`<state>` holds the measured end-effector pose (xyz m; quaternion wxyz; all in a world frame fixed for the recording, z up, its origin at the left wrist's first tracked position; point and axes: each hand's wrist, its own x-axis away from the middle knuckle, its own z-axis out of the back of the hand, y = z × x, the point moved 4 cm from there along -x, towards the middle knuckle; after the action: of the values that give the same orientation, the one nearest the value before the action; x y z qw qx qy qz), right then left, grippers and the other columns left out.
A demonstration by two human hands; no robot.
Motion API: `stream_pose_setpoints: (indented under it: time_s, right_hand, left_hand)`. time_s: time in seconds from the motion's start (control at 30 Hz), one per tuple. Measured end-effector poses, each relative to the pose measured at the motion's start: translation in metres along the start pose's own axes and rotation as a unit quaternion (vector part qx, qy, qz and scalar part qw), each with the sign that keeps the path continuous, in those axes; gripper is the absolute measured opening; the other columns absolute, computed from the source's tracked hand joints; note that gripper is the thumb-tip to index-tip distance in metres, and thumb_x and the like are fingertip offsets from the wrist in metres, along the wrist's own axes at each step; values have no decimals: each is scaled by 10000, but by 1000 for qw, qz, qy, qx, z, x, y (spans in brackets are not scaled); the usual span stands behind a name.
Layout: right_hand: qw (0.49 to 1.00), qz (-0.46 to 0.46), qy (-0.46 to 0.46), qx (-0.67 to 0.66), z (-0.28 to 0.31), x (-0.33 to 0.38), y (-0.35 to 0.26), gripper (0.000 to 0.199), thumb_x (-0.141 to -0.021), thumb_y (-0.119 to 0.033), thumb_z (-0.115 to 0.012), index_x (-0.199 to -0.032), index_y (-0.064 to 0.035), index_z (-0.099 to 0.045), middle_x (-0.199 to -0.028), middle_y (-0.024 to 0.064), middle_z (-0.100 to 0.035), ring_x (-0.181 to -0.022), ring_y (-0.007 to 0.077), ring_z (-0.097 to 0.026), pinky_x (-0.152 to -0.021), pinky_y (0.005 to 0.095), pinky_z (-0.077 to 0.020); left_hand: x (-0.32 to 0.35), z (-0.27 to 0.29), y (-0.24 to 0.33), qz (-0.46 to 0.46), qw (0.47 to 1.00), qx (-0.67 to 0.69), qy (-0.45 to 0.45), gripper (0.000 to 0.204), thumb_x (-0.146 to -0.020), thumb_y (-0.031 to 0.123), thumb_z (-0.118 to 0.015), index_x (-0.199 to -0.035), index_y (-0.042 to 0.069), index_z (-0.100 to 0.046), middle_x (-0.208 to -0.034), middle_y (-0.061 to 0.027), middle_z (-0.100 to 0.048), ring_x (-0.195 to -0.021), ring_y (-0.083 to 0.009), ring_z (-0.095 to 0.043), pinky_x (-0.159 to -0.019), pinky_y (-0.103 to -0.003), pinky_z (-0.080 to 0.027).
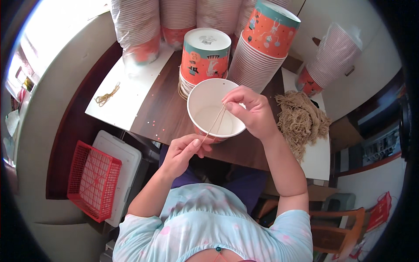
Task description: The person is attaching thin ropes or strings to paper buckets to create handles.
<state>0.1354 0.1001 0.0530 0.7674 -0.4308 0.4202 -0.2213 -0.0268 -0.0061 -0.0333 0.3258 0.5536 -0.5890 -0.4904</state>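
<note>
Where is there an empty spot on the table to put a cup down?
Free: the dark wooden tabletop left of the open white paper cup, and the white sheet around the small string bundle. Crowded: the back, packed with stacks of orange paper cups, and the right edge, covered by the tan string pile.

Packaging-wise it's mostly cups. Clear plastic sleeves (135,30) wrap the tall stacks of orange paper cups along the back of the table, plus one more bagged stack (329,59) leaning at the right. Two unwrapped stacks (205,54) sit mid-table, round tubs with orange printed sides, teal rims and little white cartoon figures. A red bag (379,212) hangs low right. No screens or signs anywhere.
</note>
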Motion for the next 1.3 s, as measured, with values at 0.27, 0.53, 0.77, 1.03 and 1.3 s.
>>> stream_pose_setpoints:
  time_s: [0.27, 0.53, 0.77, 1.03, 1.3]
  right_hand:
    - [969, 36, -28, -241, 0, 9, -13, 60, -854, -46, -639, -904, -54, -670, -1126, 97, -557, -991, 141, -537, -867, 287, -436]
    - [965, 32, 24, -259, -24, 52, -15, 104, -792, -128, -732, -886, -91, -704, -1201, 115, -520, -1091, 193, -479, -967, 340, -367]
    - [855, -230, -41, -463, -41, 92, -22, 535, -922, -301, -580, -1314, 14, -398, -1018, 103, -595, -859, 166, -619, -777, 305, -501]
    - [981, -192, 29, -9, -6, 101, -44, 84, -882, -65, -632, -908, 11, -660, -797, 7, -642, -715, 37, -561, -623, 203, -461]
    - [977, -172, -45, 120, 8, 86, -61, 59, -816, -65, -669, -842, -16, -689, -699, 36, -605, -592, 82, -547, -541, 232, -429]
  left_hand:
    - [2, -16, 72, -295, 863, -371, 172, 150, -851, 69, -630, -975, -7, -670, -1014, -148, -624, -884, -241, -611, -778, -317, -482]
    - [-14, -52, 64, -19, 997, -59, -35, 164, -900, 109, -636, -964, -41, -647, -774, -7, -643, -690, -32, -563, -598, -190, -463]
    - [1, -56, 71, -97, 966, -240, -12, 98, -853, 36, -633, -889, -55, -641, -736, -69, -634, -652, -96, -610, -546, -246, -494]
    - [16, -26, 46, 35, 975, -213, -51, 79, -817, 43, -631, -821, -35, -645, -718, -43, -598, -655, -70, -544, -576, -227, -442]
    - [27, 10, 13, 62, 956, -285, 22, 153, -838, 61, -639, -969, -16, -656, -757, 6, -564, -632, -38, -494, -567, -208, -420]
